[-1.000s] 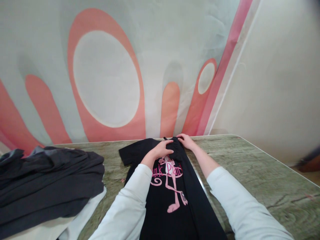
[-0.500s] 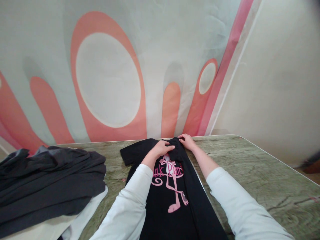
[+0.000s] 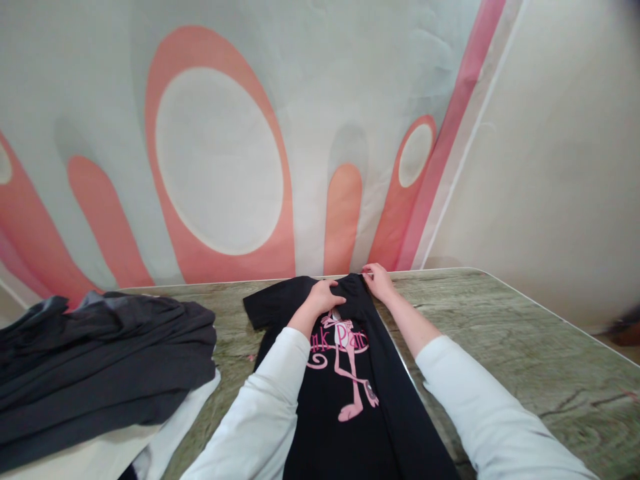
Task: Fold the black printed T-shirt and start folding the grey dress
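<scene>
head: left hand (image 3: 321, 297) on shirt (image 3: 333, 445)

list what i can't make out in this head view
In the head view:
Hem of the black T-shirt: cut off by the bottom edge.
Start of the pink lettering: behind the left white sleeve.
Lettering's end: hidden under the folded side.
Left part of the dark clothes: past the left edge.
Dark object at right: blurred, cut off by the right edge.
</scene>
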Motion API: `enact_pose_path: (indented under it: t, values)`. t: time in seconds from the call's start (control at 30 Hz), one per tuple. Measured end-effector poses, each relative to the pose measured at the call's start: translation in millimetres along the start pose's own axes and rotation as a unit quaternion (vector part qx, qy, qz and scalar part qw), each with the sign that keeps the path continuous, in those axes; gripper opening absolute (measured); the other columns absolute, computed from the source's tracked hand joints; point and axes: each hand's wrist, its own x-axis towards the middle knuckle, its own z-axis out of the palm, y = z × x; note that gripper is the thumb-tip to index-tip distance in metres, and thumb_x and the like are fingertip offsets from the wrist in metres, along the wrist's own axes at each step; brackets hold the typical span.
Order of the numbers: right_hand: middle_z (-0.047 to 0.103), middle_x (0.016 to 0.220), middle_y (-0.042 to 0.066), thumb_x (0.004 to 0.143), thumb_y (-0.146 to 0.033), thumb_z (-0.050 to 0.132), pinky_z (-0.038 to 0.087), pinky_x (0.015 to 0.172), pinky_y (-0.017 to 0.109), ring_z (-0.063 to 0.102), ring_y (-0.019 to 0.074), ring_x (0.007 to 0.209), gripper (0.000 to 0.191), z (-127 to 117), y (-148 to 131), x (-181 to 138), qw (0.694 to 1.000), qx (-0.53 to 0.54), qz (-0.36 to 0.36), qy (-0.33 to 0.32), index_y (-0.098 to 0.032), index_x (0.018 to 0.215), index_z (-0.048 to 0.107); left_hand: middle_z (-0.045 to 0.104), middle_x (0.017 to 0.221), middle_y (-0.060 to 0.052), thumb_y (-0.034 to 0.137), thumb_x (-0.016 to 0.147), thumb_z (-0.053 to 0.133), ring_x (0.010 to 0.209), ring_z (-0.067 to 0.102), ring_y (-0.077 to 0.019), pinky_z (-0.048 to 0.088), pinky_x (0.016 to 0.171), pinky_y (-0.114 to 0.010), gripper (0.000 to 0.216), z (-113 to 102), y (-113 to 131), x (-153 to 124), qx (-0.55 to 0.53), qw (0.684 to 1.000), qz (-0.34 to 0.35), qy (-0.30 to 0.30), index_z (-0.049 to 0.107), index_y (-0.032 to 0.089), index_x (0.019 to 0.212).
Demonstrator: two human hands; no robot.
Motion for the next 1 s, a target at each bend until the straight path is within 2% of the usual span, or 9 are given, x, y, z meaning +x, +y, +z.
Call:
enact_pose_path:
  t: [0.2, 0.37, 0.47, 0.57, 0.63, 0.7, 0.77, 0.87, 1.0]
  values:
    - [0.062, 0.096, 0.008, 0.082, -0.018, 0.049, 0.039, 0.087, 0.033, 0.053, 0.0200, 0.093, 0.020, -8, -22, -14, 0.998, -0.023, -0.040, -0.049, -0.017, 0.095, 0.064, 0.065, 0.106, -0.008, 0.016, 0.070, 0.061, 0.101, 0.058, -0.0216, 0.040, 0.092, -0.029, 0.033, 1, 2, 0, 0.048, 0.998, 0.028, 0.006, 0.065, 0.014, 0.103]
    - [0.061, 0.105, 0.010, 0.085, -0.029, 0.048, 0.036, 0.091, 0.035, 0.051, 0.0226, 0.101, 0.026, -5, -32, -23, 0.994, -0.041, -0.042, -0.091, -0.018, 0.103, 0.064, 0.065, 0.104, -0.008, 0.010, 0.078, 0.051, 0.101, 0.058, -0.0194, 0.041, 0.091, -0.028, 0.030, 1, 2, -2, 0.080, 0.996, 0.032, 0.012, 0.064, 0.015, 0.104]
    - [0.058, 0.115, 0.009, 0.087, -0.033, 0.045, 0.034, 0.093, 0.037, 0.048, 0.0238, 0.107, 0.030, -5, -32, -27, 0.993, -0.054, -0.033, -0.101, -0.021, 0.109, 0.061, 0.060, 0.111, -0.013, 0.010, 0.078, 0.051, 0.107, 0.054, -0.0217, 0.037, 0.095, -0.031, 0.029, -3, 8, -7, 0.109, 0.993, 0.033, 0.029, 0.061, 0.012, 0.106]
    - [0.055, 0.120, 0.008, 0.088, -0.035, 0.043, 0.033, 0.095, 0.037, 0.046, 0.0241, 0.110, 0.032, -7, -31, -30, 0.992, -0.062, -0.028, -0.106, -0.023, 0.113, 0.059, 0.049, 0.121, -0.021, 0.012, 0.074, 0.057, 0.112, 0.048, -0.0290, 0.035, 0.094, -0.040, 0.036, -13, 26, -16, 0.150, 0.987, 0.028, 0.057, 0.055, 0.008, 0.110]
    - [0.055, 0.121, 0.008, 0.088, -0.034, 0.041, 0.032, 0.095, 0.038, 0.045, 0.0241, 0.110, 0.033, -9, -32, -32, 0.992, -0.062, -0.031, -0.109, -0.022, 0.114, 0.058, 0.053, 0.114, -0.020, 0.015, 0.070, 0.062, 0.106, 0.051, -0.0310, 0.039, 0.089, -0.041, 0.034, -18, 44, -23, 0.195, 0.979, 0.057, 0.021, 0.058, 0.009, 0.103]
    - [0.054, 0.121, 0.009, 0.088, -0.033, 0.040, 0.032, 0.096, 0.037, 0.045, 0.0238, 0.111, 0.034, -12, -32, -33, 0.991, -0.060, -0.037, -0.111, -0.021, 0.116, 0.057, 0.062, 0.093, -0.012, 0.019, 0.065, 0.065, 0.091, 0.059, -0.0266, 0.044, 0.080, -0.034, 0.020, -20, 63, -30, 0.225, 0.965, 0.116, -0.072, 0.063, 0.013, 0.084]
    - [0.053, 0.122, 0.009, 0.088, -0.032, 0.040, 0.032, 0.095, 0.036, 0.045, 0.0232, 0.111, 0.034, -14, -33, -34, 0.991, -0.060, -0.042, -0.114, -0.021, 0.117, 0.056, 0.064, 0.079, -0.008, 0.019, 0.062, 0.067, 0.079, 0.061, -0.0231, 0.045, 0.072, -0.029, 0.014, -18, 77, -37, 0.241, 0.943, 0.183, -0.140, 0.063, 0.015, 0.075]
    - [0.053, 0.122, 0.008, 0.088, -0.032, 0.041, 0.033, 0.095, 0.036, 0.045, 0.0228, 0.111, 0.034, -14, -32, -33, 0.990, -0.063, -0.042, -0.118, -0.023, 0.116, 0.056, 0.063, 0.084, -0.011, 0.012, 0.063, 0.063, 0.080, 0.061, -0.0249, 0.045, 0.070, -0.032, 0.018, -11, 82, -47, 0.300, 0.907, 0.258, -0.142, 0.061, 0.013, 0.081]
    - [0.054, 0.122, 0.008, 0.087, -0.033, 0.041, 0.033, 0.095, 0.037, 0.046, 0.0237, 0.110, 0.034, -11, -30, -32, 0.991, -0.066, -0.035, -0.114, -0.021, 0.115, 0.057, 0.061, 0.095, -0.010, 0.012, 0.069, 0.056, 0.085, 0.059, -0.0231, 0.043, 0.071, -0.033, 0.019, -6, 66, -54, 0.355, 0.869, 0.323, -0.117, 0.059, 0.015, 0.088]
